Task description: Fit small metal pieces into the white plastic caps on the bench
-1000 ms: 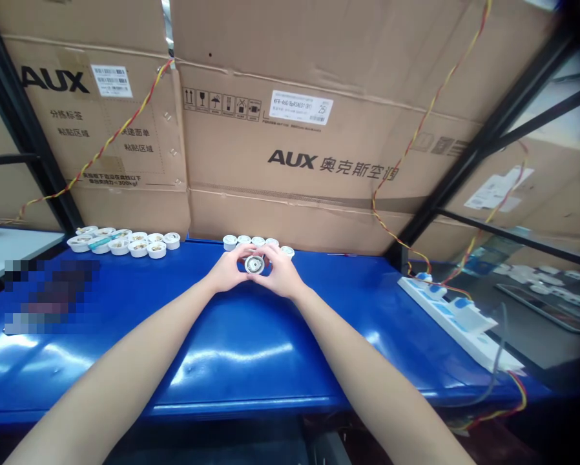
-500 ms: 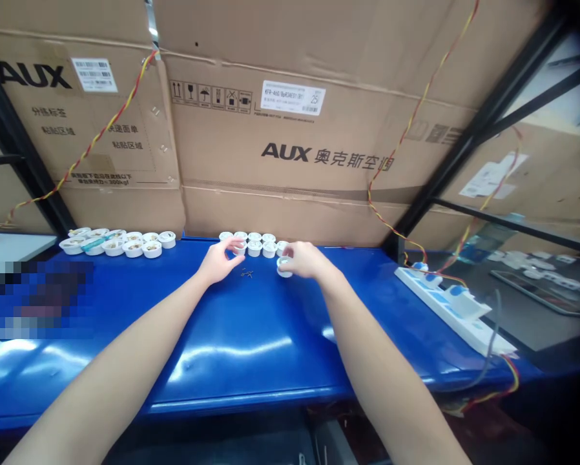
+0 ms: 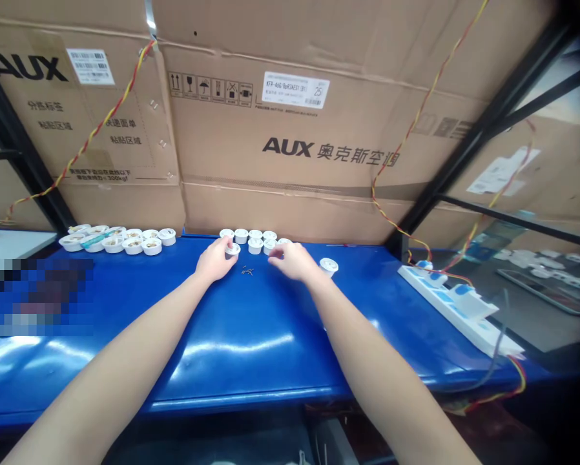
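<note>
My left hand (image 3: 214,259) closes its thumb and fingers around a small white round tub (image 3: 232,249) at the front of the middle group. Just right of it, several small dark screw-like pieces (image 3: 247,271) lie loose on the blue table. My right hand (image 3: 290,261) hovers beside the front row of white tubs (image 3: 256,246), fingers bent and apart, with nothing visible between them. Another white tub (image 3: 329,265) stands alone to the right of my right wrist.
More white tubs with small contents (image 3: 133,246) stand at the back left, a teal tool (image 3: 96,240) across them. A white power strip (image 3: 459,310) lies at right. Cardboard (image 3: 290,194) walls the back of the blue table (image 3: 251,368). Twisted wires (image 3: 84,145) hang across it.
My right hand has let go of its tub, which now stands farther right, and has moved slightly left. My left hand has closed on a tub and shifted it slightly left.
</note>
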A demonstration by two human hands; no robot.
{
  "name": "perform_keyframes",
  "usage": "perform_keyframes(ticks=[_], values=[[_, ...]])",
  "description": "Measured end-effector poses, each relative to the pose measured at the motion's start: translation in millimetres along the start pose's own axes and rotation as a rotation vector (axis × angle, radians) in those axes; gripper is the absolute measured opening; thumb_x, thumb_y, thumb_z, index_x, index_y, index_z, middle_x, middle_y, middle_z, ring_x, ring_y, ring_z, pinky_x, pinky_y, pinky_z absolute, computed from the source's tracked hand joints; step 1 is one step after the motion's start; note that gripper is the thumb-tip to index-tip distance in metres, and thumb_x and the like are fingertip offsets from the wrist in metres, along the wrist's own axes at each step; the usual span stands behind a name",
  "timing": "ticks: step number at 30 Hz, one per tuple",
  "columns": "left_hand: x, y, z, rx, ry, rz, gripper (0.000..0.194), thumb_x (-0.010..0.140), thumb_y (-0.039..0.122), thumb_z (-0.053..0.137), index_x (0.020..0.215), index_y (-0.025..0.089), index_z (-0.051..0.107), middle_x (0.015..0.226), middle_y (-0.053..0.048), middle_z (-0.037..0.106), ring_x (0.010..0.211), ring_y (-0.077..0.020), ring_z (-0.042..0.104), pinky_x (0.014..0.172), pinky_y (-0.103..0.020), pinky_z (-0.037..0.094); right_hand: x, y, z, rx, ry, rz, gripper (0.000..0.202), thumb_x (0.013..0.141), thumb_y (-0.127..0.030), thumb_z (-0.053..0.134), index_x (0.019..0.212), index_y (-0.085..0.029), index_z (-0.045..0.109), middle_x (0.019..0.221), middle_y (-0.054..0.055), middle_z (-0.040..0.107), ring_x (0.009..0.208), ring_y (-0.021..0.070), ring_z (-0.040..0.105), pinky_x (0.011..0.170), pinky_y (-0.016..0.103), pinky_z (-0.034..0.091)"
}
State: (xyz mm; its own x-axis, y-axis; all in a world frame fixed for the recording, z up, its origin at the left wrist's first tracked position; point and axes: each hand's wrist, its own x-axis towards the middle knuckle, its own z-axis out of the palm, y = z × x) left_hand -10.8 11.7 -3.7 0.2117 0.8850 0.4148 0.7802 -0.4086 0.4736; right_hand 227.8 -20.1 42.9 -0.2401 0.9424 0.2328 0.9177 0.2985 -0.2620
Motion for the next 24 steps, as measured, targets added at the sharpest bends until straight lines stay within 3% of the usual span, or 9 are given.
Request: perform_keyframes(ticks=[2, 5, 10, 16, 24], values=[[-1, 1, -2.2, 0.006, -0.008, -0.03, 0.019, 0.081, 0.033, 0.062, 0.097, 0.025, 0.055, 0.101, -0.005, 0.068, 0.093, -0.0269, 0.065, 0.076, -0.035, 0.05, 2, -14, 18, 0.035, -0.062, -0.136, 0.018, 0.082, -0.023, 0.064, 0.095, -0.025, 0.076, 0.096, 0.006, 0.074, 0.088, 0.0233, 0.067, 0.077, 0.03, 0.047], [-1, 2, -2.9, 0.004, -0.006, -0.043, 0.022, 0.081, 0.034, 0.063, 0.099, 0.026, 0.054, 0.1, -0.005, 0.069, 0.091, -0.0272, 0.066, 0.073, -0.034, 0.048, 3, -18, 35, 0.094, -0.069, -0.206, 0.017, 0.083, -0.022, 0.064, 0.095, -0.025, 0.075, 0.095, 0.005, 0.075, 0.087, 0.0219, 0.067, 0.077, 0.03, 0.047], [-1, 2, -0.3, -0.022, -0.008, -0.043, 0.029, 0.081, 0.034, 0.062, 0.108, 0.027, 0.055, 0.106, -0.006, 0.07, 0.096, -0.0287, 0.066, 0.076, -0.035, 0.049, 11, -16, 52, 0.24, -0.01, -0.142, 0.017, 0.087, -0.025, 0.06, 0.093, -0.025, 0.075, 0.098, 0.002, 0.075, 0.087, 0.0183, 0.067, 0.08, 0.028, 0.049], [1, -1, 3.8, -0.032, -0.005, -0.047, 0.027, 0.081, 0.036, 0.063, 0.106, 0.027, 0.057, 0.111, -0.007, 0.069, 0.099, -0.0304, 0.065, 0.08, -0.037, 0.049, 23, -22, 68, 0.418, -0.048, -0.095, 0.015, 0.084, -0.027, 0.063, 0.091, -0.024, 0.076, 0.092, 0.0, 0.076, 0.083, 0.0165, 0.068, 0.082, 0.027, 0.051], [3, -1, 4.3, -0.052, 0.004, -0.038, 0.025, 0.08, 0.034, 0.065, 0.103, 0.028, 0.059, 0.107, -0.005, 0.07, 0.097, -0.0284, 0.065, 0.078, -0.034, 0.049, 28, -24, 64, 0.321, -0.081, -0.064, 0.012, 0.083, -0.025, 0.066, 0.086, -0.024, 0.076, 0.086, 0.0, 0.075, 0.077, 0.0166, 0.067, 0.073, 0.026, 0.05]])
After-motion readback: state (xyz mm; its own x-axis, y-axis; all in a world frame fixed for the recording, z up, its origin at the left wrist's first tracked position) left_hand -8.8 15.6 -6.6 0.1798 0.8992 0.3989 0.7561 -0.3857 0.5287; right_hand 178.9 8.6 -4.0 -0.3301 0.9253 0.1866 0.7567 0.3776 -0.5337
